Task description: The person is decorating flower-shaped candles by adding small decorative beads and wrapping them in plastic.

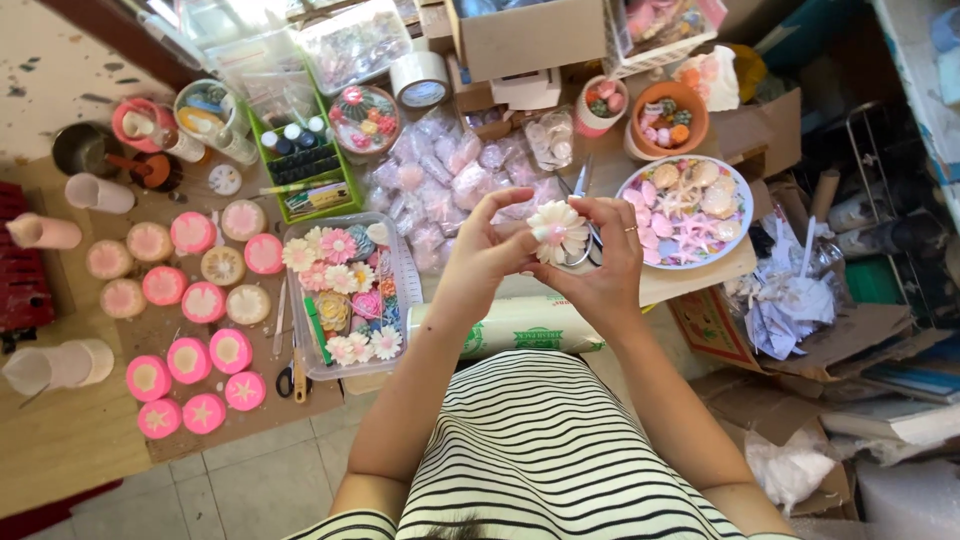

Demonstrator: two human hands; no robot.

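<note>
At the left of the frame lie pink round molds (189, 360) beside a clear tray of flowers (398, 262). In the center, my left hand (487, 250) and right hand (607, 262) pinch a white flower (557, 231) between their fingertips.

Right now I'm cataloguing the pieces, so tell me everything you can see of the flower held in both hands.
The flower is cream white with layered, pointed petals around a pale pink middle, and looks moulded, perhaps soap or wax. It is whole, face up toward the camera, held above the table's edge. The left hand pinches its left side and the right hand, wearing a ring, cups its right side. Scissors lie just beneath it.
</note>
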